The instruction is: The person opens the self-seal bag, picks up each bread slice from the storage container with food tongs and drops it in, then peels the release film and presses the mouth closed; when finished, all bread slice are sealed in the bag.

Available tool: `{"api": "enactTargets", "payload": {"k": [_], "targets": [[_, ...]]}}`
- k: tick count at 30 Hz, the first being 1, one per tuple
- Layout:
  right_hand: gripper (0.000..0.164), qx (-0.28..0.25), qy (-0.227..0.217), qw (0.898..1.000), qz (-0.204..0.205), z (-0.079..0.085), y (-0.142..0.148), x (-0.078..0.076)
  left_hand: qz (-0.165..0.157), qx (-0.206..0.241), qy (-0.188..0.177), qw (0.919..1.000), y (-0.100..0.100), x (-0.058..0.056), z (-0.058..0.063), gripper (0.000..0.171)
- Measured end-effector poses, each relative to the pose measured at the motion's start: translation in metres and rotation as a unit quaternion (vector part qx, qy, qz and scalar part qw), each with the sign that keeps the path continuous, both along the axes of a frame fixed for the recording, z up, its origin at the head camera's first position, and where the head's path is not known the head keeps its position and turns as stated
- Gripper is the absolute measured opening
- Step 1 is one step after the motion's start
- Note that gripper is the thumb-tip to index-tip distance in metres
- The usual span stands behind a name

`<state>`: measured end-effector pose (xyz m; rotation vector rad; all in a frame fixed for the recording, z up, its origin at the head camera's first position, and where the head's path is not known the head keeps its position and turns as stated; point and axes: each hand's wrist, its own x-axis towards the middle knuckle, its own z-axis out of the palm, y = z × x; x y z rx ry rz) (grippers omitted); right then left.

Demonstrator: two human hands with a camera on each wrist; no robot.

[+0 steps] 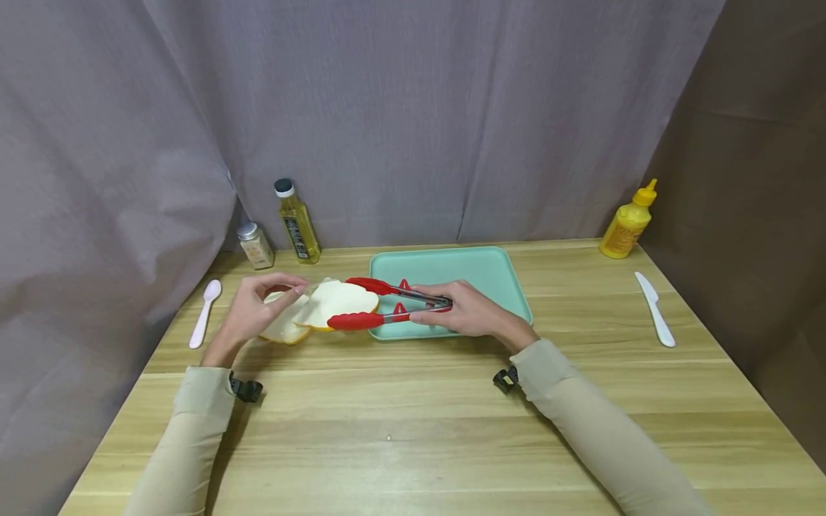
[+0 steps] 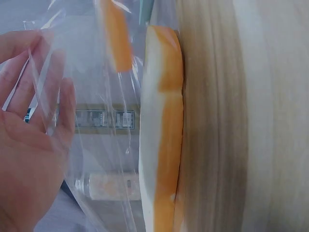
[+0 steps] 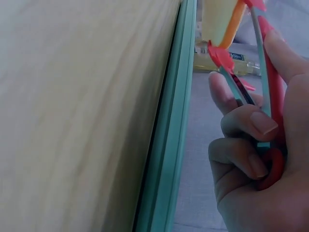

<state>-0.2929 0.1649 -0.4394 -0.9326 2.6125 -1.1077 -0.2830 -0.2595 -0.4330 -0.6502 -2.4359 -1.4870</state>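
My left hand (image 1: 252, 308) pinches the edge of a clear plastic bag (image 2: 91, 77) between thumb and fingertips. Inside the bag, a slice of bread (image 2: 154, 121) with an orange-brown crust lies flat on the table. My right hand (image 1: 474, 308) grips a pair of red-tipped tongs (image 1: 356, 321) by their metal handles. Between the tongs' red heads, another slice of bread (image 1: 338, 301) is held above the table, partly overlapping the lower slice in the head view. Its left end is at the bag's mouth, close to the left fingertips.
Under the tongs and right hand lies a mint-green tray (image 1: 445, 264). An oil bottle (image 1: 298, 226) and a seasoning jar (image 1: 256, 247) stand at the back left, a pale spoon (image 1: 205, 312) in front. To the right are a yellow squeeze bottle (image 1: 626, 226) and a white knife (image 1: 654, 308).
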Motion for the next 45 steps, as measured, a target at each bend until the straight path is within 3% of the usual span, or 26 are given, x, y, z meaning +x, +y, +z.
{"api": "enactTargets", "payload": {"k": [8, 18, 29, 33, 38, 45], "targets": [[0.080, 0.051, 0.063, 0.997, 0.012, 0.007, -0.011, 0.005, -0.002, -0.032, -0.012, 0.9994, 0.001, 0.002, 0.002, 0.015], [0.084, 0.153, 0.125, 0.980, -0.005, 0.015, -0.026, 0.017, -0.021, -0.102, -0.016, 0.9944, 0.004, 0.002, 0.001, 0.016], [0.084, 0.190, 0.166, 0.967, -0.024, 0.019, -0.040, 0.030, -0.025, -0.111, -0.025, 0.9933, 0.002, 0.002, -0.003, 0.015], [0.082, 0.170, 0.151, 0.974, -0.018, 0.018, -0.037, 0.028, -0.017, -0.094, -0.012, 0.9954, 0.000, 0.001, -0.003, 0.016], [0.081, 0.128, 0.092, 0.987, -0.012, 0.017, -0.023, 0.022, -0.015, -0.076, -0.007, 0.9970, -0.001, 0.000, -0.002, 0.017], [0.084, 0.071, 0.031, 0.997, 0.011, 0.021, -0.006, 0.013, -0.020, -0.060, -0.015, 0.9979, -0.003, -0.001, -0.001, 0.017]]}}
